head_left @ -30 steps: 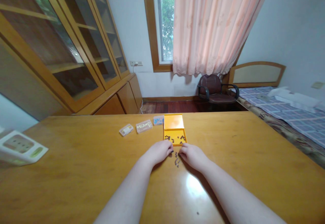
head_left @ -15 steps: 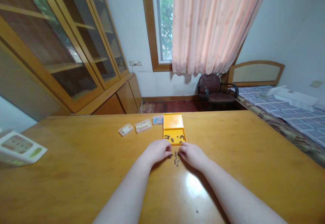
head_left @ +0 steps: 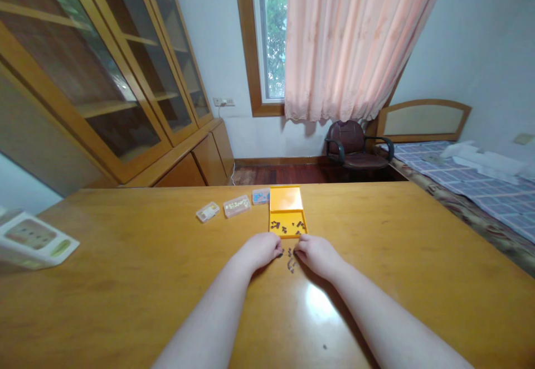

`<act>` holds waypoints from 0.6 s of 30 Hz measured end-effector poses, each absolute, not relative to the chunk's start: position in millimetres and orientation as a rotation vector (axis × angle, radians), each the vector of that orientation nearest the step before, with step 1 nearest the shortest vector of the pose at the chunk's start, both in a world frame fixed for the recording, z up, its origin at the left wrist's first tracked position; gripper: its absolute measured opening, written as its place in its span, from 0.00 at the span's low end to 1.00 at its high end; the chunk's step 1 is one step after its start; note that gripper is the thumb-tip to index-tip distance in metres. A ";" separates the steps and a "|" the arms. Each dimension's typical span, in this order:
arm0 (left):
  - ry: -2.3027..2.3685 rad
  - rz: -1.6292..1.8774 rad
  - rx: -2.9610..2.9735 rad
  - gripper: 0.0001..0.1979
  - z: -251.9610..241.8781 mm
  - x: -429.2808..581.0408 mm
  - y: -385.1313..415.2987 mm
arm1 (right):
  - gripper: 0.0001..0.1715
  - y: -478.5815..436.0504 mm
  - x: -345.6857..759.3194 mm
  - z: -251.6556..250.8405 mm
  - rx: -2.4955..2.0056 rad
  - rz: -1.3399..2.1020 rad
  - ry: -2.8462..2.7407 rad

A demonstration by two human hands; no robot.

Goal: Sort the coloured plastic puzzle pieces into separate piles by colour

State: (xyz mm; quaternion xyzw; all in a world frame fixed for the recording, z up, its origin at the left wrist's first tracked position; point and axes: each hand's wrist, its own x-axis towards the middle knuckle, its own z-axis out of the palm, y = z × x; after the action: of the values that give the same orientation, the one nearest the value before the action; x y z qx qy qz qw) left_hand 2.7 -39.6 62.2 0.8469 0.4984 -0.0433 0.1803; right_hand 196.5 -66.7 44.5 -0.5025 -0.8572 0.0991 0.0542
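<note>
Several small dark brown pieces (head_left: 291, 265) lie on the table between my hands; their kind is too small to make out. On the left of them my left hand (head_left: 266, 248) is closed, with a small dark piece at its fingertips. My right hand (head_left: 314, 252) is closed too, its pinched fingertips on a small dark piece at the right side of the group. Just beyond both hands lies an open yellow case (head_left: 286, 199), its lid folded back. More dark pieces (head_left: 275, 224) are scattered in its near half.
Left of the case stand clear plastic boxes: one with blue pieces (head_left: 261, 196), one with pale pieces (head_left: 237, 206), one with mixed contents (head_left: 208, 212). A white plastic object (head_left: 37, 241) is at the table's left edge. One loose dark bit (head_left: 325, 347) lies near the front.
Both hands stay almost where they were, with only a slight shift of the left fingertips. The whole view has moved a little.
</note>
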 end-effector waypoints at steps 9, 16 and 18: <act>1.428 0.173 2.415 0.07 63.7 -1.1 -35.3 | 0.16 -66.3 196.8 43.2 -1.512 0.300 -2.587; 1.532 0.350 2.455 0.10 64.9 2.8 -32.0 | 0.15 -66.7 195.7 44.2 -1.509 0.324 -2.585; 1.453 0.273 2.522 0.10 64.8 4.2 -34.0 | 0.15 -66.7 195.8 44.1 -1.505 0.336 -2.574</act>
State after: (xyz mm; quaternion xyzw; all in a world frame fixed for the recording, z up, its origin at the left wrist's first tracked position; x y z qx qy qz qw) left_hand 4.2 -34.0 64.8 0.8576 0.4940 0.0929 0.1090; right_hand 195.8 -66.7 44.1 -0.5003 -0.8557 0.1118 0.0707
